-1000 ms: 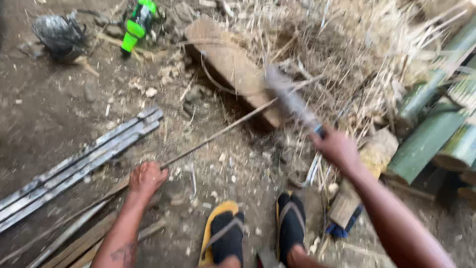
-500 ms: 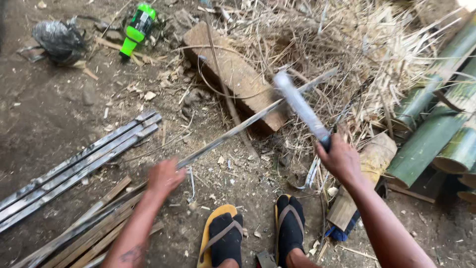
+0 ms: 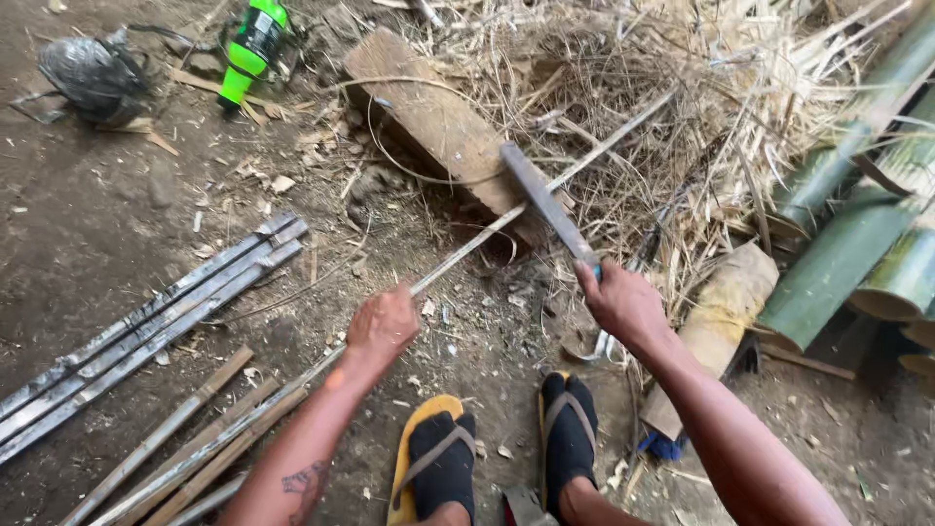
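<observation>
Lying at far left, split bamboo slats (image 3: 146,331) are untouched. A thin bamboo strip (image 3: 506,219) is gripped by the closed left hand (image 3: 382,326) — its far end resting across a wooden block (image 3: 438,122) — while a knife (image 3: 547,206) is clasped in the right hand (image 3: 621,304), blade laid on the strip.

Bare arms, a forearm tattoo (image 3: 304,480), dark socks perhaps, yellow-soled sandals (image 3: 414,458).

Green bottle (image 3: 251,49) with dark label — upper left, lying on dirt.
</observation>
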